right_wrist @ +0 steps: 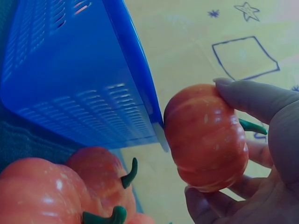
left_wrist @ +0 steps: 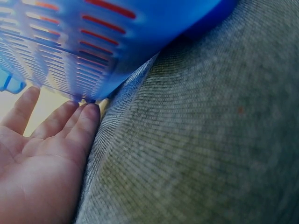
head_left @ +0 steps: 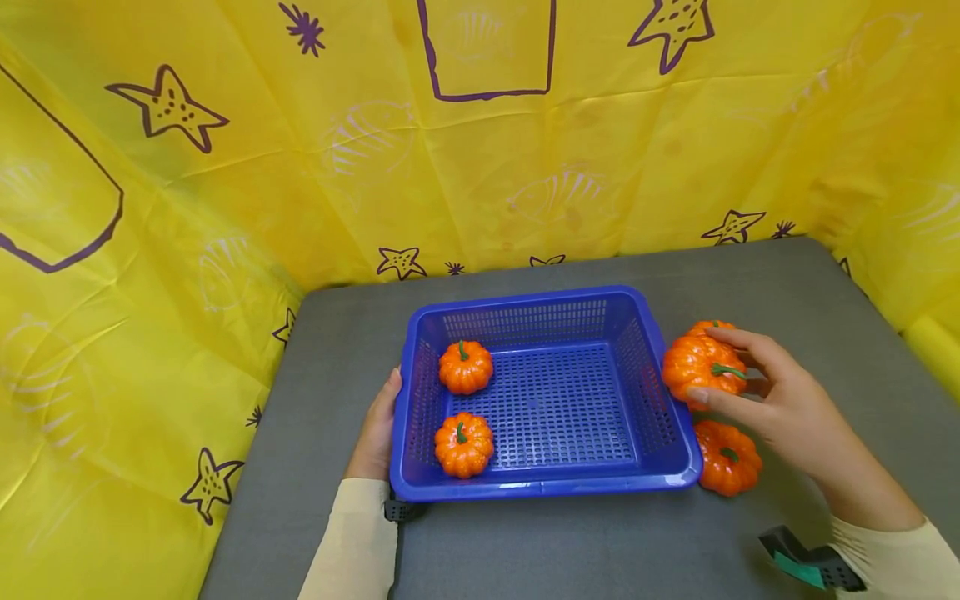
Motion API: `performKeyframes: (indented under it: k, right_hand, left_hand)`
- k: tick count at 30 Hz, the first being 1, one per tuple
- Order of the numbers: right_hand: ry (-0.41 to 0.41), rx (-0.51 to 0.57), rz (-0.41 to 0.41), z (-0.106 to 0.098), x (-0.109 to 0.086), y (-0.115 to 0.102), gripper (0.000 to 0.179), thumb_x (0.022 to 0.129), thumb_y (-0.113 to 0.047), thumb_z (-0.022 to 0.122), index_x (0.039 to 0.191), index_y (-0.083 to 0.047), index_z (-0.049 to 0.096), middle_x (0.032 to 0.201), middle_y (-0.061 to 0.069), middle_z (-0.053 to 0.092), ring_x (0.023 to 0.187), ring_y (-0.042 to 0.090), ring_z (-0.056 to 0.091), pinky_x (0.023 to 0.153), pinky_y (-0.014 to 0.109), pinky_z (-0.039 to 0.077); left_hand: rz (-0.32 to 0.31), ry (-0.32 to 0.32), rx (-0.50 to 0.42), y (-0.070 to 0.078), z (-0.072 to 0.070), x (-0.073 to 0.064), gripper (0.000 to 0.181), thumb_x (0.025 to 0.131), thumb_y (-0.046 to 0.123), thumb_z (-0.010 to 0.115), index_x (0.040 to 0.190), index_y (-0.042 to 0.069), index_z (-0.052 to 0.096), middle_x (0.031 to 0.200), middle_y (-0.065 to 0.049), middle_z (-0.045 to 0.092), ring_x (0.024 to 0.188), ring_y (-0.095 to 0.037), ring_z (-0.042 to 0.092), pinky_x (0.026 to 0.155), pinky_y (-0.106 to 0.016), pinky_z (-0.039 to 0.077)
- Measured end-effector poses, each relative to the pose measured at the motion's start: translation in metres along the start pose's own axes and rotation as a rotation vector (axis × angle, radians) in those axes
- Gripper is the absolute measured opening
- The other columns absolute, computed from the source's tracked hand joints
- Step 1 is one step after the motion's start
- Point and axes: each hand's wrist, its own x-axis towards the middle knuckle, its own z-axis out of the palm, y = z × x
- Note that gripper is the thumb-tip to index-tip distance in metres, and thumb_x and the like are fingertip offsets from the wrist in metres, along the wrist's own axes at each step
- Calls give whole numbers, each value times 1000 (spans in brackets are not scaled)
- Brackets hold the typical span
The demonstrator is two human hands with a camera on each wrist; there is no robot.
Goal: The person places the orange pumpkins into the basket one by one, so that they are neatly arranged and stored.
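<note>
A small orange toy pumpkin (head_left: 693, 367) with a green stem is gripped between the thumb and fingers of my right hand (head_left: 795, 408), raised at the right rim of the blue plastic basket (head_left: 525, 492). In the right wrist view the held pumpkin (right_wrist: 205, 140) is beside the basket's rim. My left hand (head_left: 375, 429) rests against the basket's left side; its extended fingertips (left_wrist: 86, 119) touch the slotted wall in the left wrist view. Inside the basket, along its left side, sit two pumpkins, one farther back (head_left: 466, 367) and one nearer (head_left: 464, 446).
Right of the basket, a pumpkin (head_left: 727, 458) lies on the grey table (head_left: 600, 550), and another (head_left: 712, 326) shows partly behind the held one. Yellow cloth (head_left: 480, 183) with sea-creature drawings hangs behind and at both sides.
</note>
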Motion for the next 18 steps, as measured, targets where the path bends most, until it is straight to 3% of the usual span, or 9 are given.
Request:
performKeyframes:
  k: [9,18]
  right_hand:
    - [5,2,-80,9,7,-6,71,91,2,87,155,-8,57,142,1,54,106,9,62,86,11,50]
    - [-56,39,-26,14,11,-15,67,96,-4,85,155,-11,55,139,8,52,99,13,68,78,21,59]
  left_hand:
    - [7,-12,-8,-1,-1,0,69,110,65,49,161,19,45,140,-10,66,118,-26,67,99,-44,58]
    - [55,-51,-12,-2,0,2,64,113,61,45,160,18,45,137,-10,66,116,-26,68,96,-42,58]
